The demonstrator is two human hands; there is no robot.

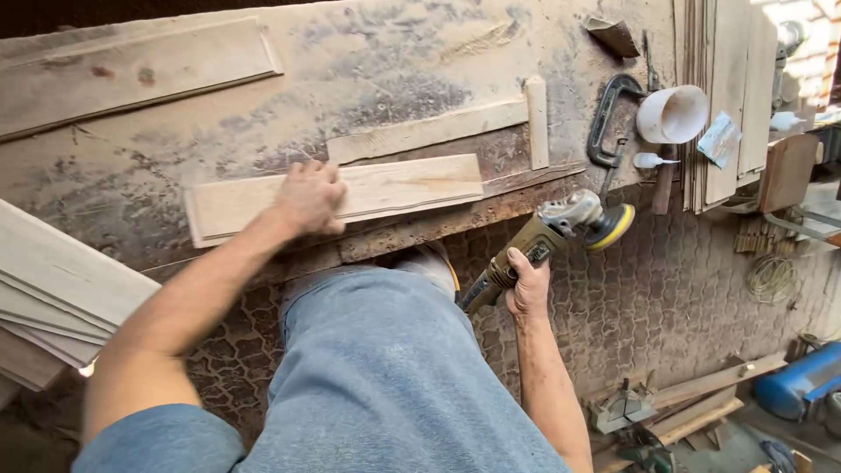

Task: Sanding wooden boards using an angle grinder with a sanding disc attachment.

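Observation:
My left hand (308,197) presses flat on a pale wooden board (403,187) that lies along the front edge of a dusty workbench (368,70). My right hand (528,285) grips the handle of a yellow angle grinder (561,226). The grinder hangs below the bench edge, off the board, and its yellow sanding disc (611,228) points right. My leg in blue jeans (385,368) stands between the two arms.
Wooden strips (438,130) form a stop behind the board. A black clamp (606,118), a white cup (673,114) and stacked thin boards (727,96) sit at the right. More planks (53,298) lie at the left. Scrap wood and a blue cylinder (802,381) rest on the patterned floor.

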